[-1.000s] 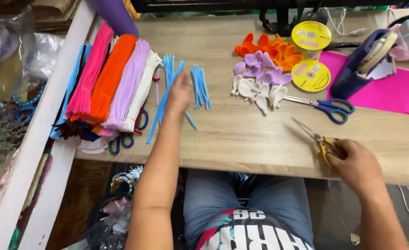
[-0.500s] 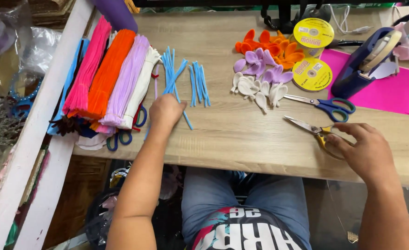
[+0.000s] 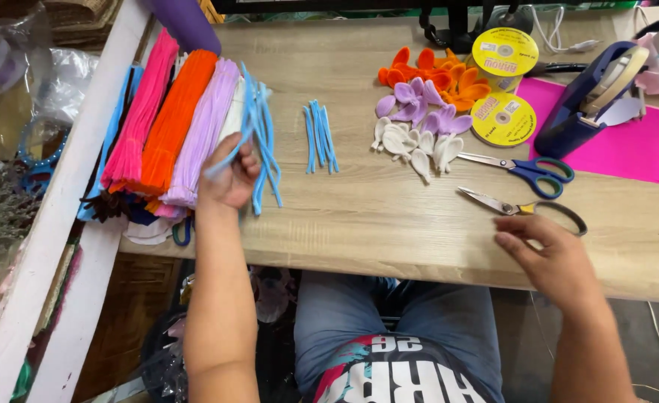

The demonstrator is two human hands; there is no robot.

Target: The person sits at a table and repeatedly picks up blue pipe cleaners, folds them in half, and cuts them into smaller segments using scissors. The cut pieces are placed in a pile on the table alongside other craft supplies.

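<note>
Bright, even light falls from above on the table, with soft, faint shadows. Mild glare shows on the plastic bag, perhaps. Edges bend slightly; the frame stays mostly sharp.

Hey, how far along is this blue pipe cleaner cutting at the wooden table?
Looks done: a small pile of short blue pipe cleaner pieces lies mid-table, and the orange-handled scissors are set down. In hand: the left hand grips a bunch of long blue pipe cleaners; the right hand rests empty by the scissors. Left: the pink, orange and lilac bundles lie uncut.
</note>
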